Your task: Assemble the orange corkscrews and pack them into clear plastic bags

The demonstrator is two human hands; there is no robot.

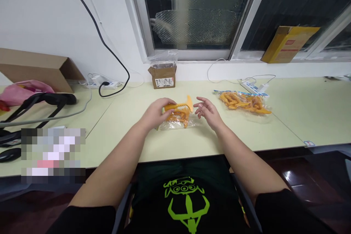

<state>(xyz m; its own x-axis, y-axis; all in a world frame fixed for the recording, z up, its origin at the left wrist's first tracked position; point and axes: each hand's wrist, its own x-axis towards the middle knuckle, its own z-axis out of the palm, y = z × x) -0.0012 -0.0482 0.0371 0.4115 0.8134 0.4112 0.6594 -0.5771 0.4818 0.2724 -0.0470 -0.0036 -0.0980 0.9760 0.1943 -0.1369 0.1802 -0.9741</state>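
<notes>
My left hand (160,111) is closed around the handle of an orange plastic tool with a wide, flared head (189,104); its exact kind is unclear. The tool lies level, head toward the right. Just beneath it a clear plastic bag (177,126) with more orange plastic pieces (179,116) rests on the table. My right hand (207,112) is beside the tool's head, fingers apart, with nothing visible in them. Farther right lies a second clear bag of orange plastic pieces (244,102).
A small open cardboard box (163,76) stands by the wall under the window. Power strips (255,89) with cables lie along the table's back. At left are a large cardboard box (33,67), a pink bag (26,93), a black frame (55,98) and a mouse (10,154).
</notes>
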